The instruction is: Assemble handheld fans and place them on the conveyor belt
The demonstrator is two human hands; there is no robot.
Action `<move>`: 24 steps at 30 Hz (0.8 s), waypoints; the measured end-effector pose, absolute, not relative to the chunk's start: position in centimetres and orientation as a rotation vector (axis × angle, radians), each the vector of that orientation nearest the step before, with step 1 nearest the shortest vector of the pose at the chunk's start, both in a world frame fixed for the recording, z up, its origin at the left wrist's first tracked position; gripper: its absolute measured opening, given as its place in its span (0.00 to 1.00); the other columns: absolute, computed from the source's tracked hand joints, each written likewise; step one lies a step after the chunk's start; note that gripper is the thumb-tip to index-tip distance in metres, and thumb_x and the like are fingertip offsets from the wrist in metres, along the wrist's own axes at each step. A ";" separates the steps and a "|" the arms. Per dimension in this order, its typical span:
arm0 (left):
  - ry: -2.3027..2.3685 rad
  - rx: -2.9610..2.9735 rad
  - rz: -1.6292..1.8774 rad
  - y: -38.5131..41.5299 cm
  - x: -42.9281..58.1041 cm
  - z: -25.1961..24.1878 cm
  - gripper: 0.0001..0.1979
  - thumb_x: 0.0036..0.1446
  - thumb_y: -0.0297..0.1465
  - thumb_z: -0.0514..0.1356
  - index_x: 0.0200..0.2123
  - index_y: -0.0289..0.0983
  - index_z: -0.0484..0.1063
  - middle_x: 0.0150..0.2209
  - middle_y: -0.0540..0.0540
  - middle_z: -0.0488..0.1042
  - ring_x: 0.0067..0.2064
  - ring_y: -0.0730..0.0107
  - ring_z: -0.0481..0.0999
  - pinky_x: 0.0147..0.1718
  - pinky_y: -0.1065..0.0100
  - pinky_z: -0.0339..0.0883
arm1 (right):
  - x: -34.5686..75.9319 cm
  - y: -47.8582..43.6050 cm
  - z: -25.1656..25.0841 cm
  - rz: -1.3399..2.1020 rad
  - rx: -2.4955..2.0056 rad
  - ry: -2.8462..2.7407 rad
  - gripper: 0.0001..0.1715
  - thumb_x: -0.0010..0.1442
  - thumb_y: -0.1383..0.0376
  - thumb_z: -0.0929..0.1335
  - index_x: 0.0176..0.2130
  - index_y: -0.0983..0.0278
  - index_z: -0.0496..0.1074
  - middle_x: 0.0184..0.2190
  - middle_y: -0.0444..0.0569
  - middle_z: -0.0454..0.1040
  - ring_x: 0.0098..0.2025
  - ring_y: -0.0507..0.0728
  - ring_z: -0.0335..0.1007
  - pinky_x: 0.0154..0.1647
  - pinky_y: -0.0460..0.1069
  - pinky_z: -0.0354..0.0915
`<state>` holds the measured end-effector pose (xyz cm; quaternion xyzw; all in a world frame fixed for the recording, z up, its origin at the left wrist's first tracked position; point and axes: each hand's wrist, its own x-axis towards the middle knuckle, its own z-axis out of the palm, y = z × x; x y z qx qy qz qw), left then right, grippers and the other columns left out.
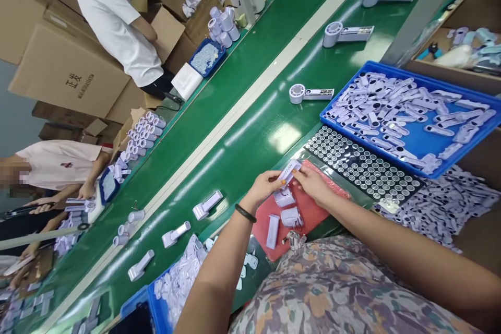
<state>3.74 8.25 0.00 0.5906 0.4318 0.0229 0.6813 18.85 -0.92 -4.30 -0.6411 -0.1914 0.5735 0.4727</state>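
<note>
Over a red mat (pixel 319 214), my left hand (pixel 263 188) and my right hand (pixel 313 183) both close around a pale lavender fan handle (pixel 290 169) with grey lettering on its face. The left thumb and fingers pinch its near side, and the right fingers grip the other side. Just below the hands lie a lavender fan piece (pixel 284 197) and a round fan head (pixel 290 217) with thin wires. Whether the upper piece joins the held handle, I cannot tell. A loose lavender casing (pixel 273 231) rests on the mat to the left.
A blue tray (pixel 438 159) full of lavender casings stands at right, beside a black sheet of round discs (pixel 364 167). On the green conveyor (pixel 250 141) lie several fans (pixel 297 93). Another blue bin (pixel 158 302) is at lower left. Two people work across the belt.
</note>
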 end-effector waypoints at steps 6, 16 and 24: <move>0.910 1.271 0.242 6.8 2.7 1.5 0.25 0.47 0.44 0.70 0.45 0.35 0.77 0.42 0.43 0.78 0.41 0.66 0.74 0.44 0.66 0.66 | 19.3 0.5 -1.5 1.063 -1.636 -1.245 0.09 0.61 0.66 0.63 0.35 0.62 0.73 0.33 0.48 0.73 0.36 0.56 0.69 0.38 0.49 0.65; 0.986 1.081 0.458 3.5 0.1 0.5 0.20 0.45 0.37 0.73 0.39 0.34 0.74 0.39 0.44 0.79 0.41 0.66 0.76 0.46 0.62 0.69 | 20.4 -2.8 -1.4 1.052 -1.439 -1.461 0.15 0.66 0.65 0.62 0.48 0.56 0.74 0.47 0.48 0.71 0.48 0.58 0.69 0.49 0.53 0.68; 1.050 1.166 0.466 2.7 -0.1 0.5 0.20 0.46 0.37 0.72 0.40 0.35 0.73 0.39 0.45 0.78 0.40 0.67 0.76 0.45 0.64 0.69 | 20.4 -3.6 -1.3 0.815 -1.489 -2.014 0.15 0.67 0.62 0.64 0.51 0.58 0.75 0.43 0.52 0.71 0.47 0.62 0.65 0.50 0.57 0.63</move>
